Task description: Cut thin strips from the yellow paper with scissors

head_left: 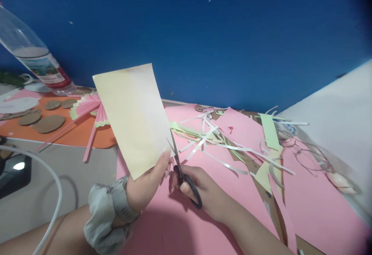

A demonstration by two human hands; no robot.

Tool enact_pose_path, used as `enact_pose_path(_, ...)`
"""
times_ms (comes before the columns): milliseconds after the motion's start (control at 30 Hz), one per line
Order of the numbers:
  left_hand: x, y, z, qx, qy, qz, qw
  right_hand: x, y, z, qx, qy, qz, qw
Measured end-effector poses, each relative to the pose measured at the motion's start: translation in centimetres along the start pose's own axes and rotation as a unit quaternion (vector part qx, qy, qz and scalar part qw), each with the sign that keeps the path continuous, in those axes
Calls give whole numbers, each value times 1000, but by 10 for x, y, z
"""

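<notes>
A pale yellow sheet of paper (130,115) is held up by its lower edge in my left hand (154,181), thumb on the near face and the other fingers behind. My right hand (194,185) grips black-handled scissors (192,191), thumb and fingers in the loops. Their blades are parted at the sheet's lower right edge, close to my left thumb. How far the paper lies between the blades is hard to make out. Large pink paper (168,224) lies under both hands.
Thin paper strips (203,142) litter the pink paper. To the left are a folded pink paper fan (87,107), brown cardboard discs (49,124) on an orange sheet (101,142), and a tilted plastic bottle (43,65). Glasses (314,158) lie right. A white cable (59,193) crosses by my left forearm.
</notes>
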State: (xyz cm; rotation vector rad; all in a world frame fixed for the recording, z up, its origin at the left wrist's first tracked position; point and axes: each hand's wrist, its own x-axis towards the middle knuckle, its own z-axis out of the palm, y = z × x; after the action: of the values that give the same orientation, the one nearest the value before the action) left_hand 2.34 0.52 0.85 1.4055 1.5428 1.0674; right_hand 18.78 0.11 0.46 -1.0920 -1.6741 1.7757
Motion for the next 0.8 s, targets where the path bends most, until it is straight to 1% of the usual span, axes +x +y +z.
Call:
enact_pose_path(100, 1, 2, 0, -16, -14, -16, 1000, 1, 0, 1, 9, 3, 1, 1000)
enact_pose_path(267, 1, 4, 0, -29, -16, -31, 999, 1, 1, 2, 27, 8, -3, 1000)
enact_pose_path(500, 1, 2, -1, -26, -36, -36, 998, 2, -1, 3, 47, 13, 6, 999)
enact_pose_path(667, 1, 1, -1, -29, -33, -17, 999, 3, -2, 3, 58, 14, 20, 998)
enact_pose_path(800, 1, 2, 0, -44, -40, -17, 998, 3, -1, 3, 59, 20, 19, 998)
